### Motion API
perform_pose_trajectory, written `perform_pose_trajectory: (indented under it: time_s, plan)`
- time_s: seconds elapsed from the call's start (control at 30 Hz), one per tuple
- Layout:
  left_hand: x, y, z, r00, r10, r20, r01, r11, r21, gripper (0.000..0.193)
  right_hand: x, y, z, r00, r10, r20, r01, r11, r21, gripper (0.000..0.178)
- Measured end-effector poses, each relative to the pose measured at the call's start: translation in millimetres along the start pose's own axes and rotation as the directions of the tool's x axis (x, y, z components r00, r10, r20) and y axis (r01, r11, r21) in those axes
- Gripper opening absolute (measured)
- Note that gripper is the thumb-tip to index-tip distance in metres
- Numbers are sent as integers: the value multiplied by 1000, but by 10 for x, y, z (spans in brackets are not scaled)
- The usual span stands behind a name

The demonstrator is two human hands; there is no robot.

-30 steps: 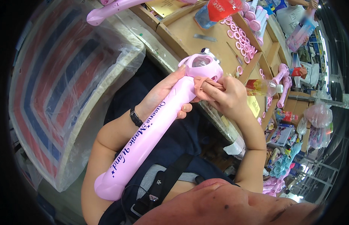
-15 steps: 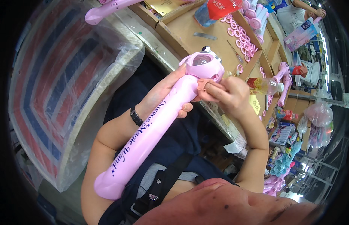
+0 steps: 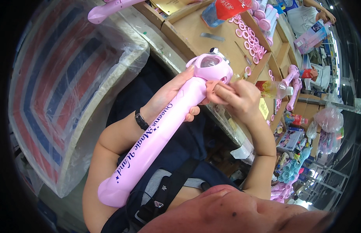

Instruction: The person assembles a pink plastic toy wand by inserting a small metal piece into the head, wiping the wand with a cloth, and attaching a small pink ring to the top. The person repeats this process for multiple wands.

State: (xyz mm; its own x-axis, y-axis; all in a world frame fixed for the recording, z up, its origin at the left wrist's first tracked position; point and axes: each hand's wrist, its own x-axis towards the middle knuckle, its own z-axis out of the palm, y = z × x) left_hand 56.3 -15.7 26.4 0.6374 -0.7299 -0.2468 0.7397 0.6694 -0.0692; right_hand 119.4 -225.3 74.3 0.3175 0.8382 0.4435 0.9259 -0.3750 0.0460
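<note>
A long pink toy wand (image 3: 149, 143) lies slantwise across my front, its rounded end by my left upper arm and its openwork head (image 3: 211, 68) farther out over the bench edge. A clear dome shows inside the head. My left hand (image 3: 180, 85) is wrapped round the wand just below the head, the thumb along the near side and fingertips showing on the other. At the neck, my right hand (image 3: 242, 97) pinches a small salmon-coloured piece (image 3: 212, 90), perhaps cloth or rubber, pressed against the wand. The right fingertips are partly hidden by it.
Beyond the wand is a cardboard tray (image 3: 188, 33) with pink rings (image 3: 250, 39), a screwdriver (image 3: 242, 52) and a metal strip (image 3: 212, 37). A bottle (image 3: 275, 89) lies to the right. At left stands a plastic-lined striped bin (image 3: 64, 97). Another person (image 3: 302, 17) handles a box at far right.
My right hand has shifted slightly to the right with the salmon-coloured piece. The wand and my left hand have barely moved.
</note>
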Motion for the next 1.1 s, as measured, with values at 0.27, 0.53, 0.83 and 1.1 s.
perform_pose_trajectory:
  time_s: [0.27, 0.53, 0.83, 1.1]
  plan:
    - [5, -2, -44, 1000, -18, 21, 18, 999, -31, 55, 18, -37, -84, 989, 137, 63, -132, 989, -73, 33]
    - [-3, -42, -95, 994, -51, 96, 62, 991, -121, 54, -172, -26, -83, 311, 899, 307, -359, -188, 914, 46]
    - [6, -54, -86, 994, -37, 104, 48, 993, -106, 54, -355, -73, -62, 382, 848, 368, -229, -299, 927, 28]
    - [0, -69, -72, 996, -27, 86, 36, 994, -105, 54, -232, -60, -16, 441, 862, 248, -303, -117, 946, 28]
